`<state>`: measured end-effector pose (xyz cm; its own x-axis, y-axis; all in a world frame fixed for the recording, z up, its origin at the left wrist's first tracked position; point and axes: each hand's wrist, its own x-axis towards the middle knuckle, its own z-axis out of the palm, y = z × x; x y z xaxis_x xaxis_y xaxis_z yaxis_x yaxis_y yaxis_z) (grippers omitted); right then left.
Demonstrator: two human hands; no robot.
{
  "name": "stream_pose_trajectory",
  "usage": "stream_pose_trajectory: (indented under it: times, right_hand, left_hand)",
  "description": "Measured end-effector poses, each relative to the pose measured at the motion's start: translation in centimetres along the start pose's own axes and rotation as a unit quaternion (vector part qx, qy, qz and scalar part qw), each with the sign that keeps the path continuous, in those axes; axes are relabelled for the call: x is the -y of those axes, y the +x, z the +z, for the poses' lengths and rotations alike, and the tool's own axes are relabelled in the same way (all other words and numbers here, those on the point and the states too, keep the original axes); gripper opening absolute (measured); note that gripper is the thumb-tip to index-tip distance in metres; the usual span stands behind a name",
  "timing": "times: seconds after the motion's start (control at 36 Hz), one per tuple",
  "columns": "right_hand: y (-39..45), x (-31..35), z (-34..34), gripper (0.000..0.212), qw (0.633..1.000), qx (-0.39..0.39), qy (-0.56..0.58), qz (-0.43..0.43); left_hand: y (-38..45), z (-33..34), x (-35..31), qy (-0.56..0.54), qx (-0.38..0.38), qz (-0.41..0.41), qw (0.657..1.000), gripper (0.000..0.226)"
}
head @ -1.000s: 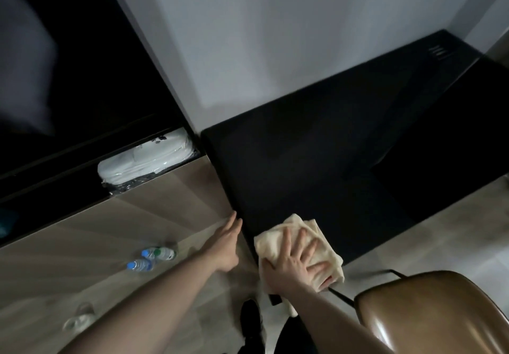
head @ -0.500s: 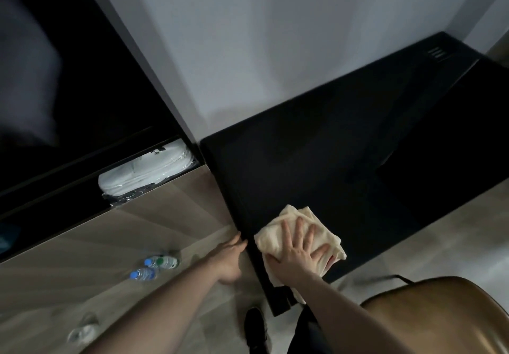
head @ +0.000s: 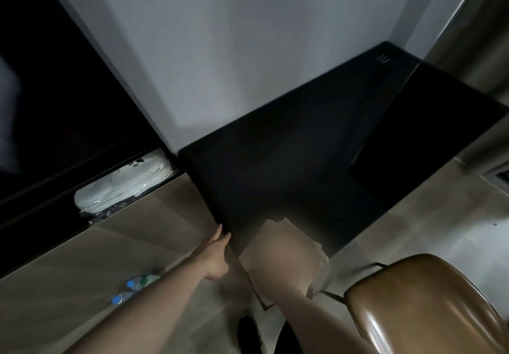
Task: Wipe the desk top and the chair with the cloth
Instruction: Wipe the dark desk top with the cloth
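The cloth [head: 283,246] lay on the near left corner of the black counter [head: 289,166]. Part of it hung off the near edge. The right hand [head: 275,257] lay on top of it, but that hand was a blur, so I could not tell if its fingers were spread or curled. It looked to be in the middle of a wipe. The left hand [head: 216,254] rested with straight fingers at the left edge of the counter and held nothing.

This step looked like the start of the job. Most of the counter stretched away to the far right, and the brown chair [head: 424,307] stood near the right arm with nothing on it.

To do this wipe well, the palm should stay flat so the whole cloth rubs the top. Long strokes side by side would miss no spots. It would help to pull the hanging part back up, or it could slip off the edge. The left hand could lean on the edge to reach the back corner by the wall [head: 248,50]. The chair should wait until the top is done.

Two bottles [head: 132,289] lay on the floor [head: 82,257], and a white bundle [head: 121,185] sat on a low shelf to the left.
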<state>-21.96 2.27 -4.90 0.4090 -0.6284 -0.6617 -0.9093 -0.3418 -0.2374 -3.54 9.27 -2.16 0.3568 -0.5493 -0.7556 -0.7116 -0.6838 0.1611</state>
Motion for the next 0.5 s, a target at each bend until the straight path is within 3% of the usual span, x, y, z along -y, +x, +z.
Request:
stream_pose_trajectory:
  times: [0.22,0.5]
  right_hand:
    - [4.6,-1.7,-3.0,0.112,0.999,0.013,0.022,0.022]
    - [11.3,-5.7,-10.6,0.114,1.0,0.007,0.019,0.011]
  left_hand:
    - [3.1,-1.5,-2.3,0.006,-0.014,0.002,1.0,0.09]
    - [7.6,-2.0,-6.6,0.013,0.013,-0.058,0.998,0.127]
